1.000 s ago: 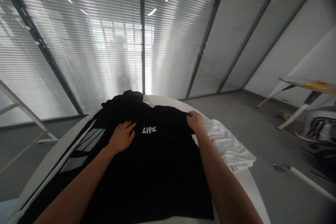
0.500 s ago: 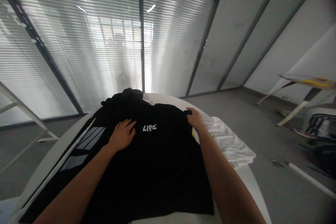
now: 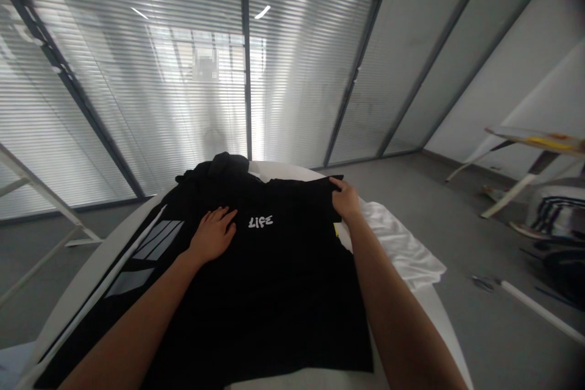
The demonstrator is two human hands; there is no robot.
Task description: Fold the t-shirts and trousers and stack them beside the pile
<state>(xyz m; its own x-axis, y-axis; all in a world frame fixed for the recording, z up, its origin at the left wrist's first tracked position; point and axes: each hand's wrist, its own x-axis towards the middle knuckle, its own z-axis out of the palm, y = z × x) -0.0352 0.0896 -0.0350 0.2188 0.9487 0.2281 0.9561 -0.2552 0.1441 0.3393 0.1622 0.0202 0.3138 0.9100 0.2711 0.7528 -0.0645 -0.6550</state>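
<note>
Two bare arms of mine reach over a white table (image 3: 445, 332) with a curved edge. Closest to me is the bottom edge of a black shirt (image 3: 274, 304), with a bit of white table showing below it. On my right, a strip of table runs from the shirt to the table's edge, and past that is grey floor (image 3: 461, 244).

The shirt lies spread out under and between my hands. My left hand (image 3: 214, 236) rests flat on it with the fingers out, just left of the white word (image 3: 260, 221) "Life". My right hand (image 3: 346, 196) is at the sleeve on the right. One finger points onto the sleeve and the others are curled in; I can't tell if they pinch it.

Just beside my right wrist is a wrinkly white cloth (image 3: 406, 250), by the table's right edge. Further off, a dark heap of cloth (image 3: 222, 167) sits near the far edge. Behind everything stands a tall glass wall (image 3: 297, 91) with blinds.
</note>
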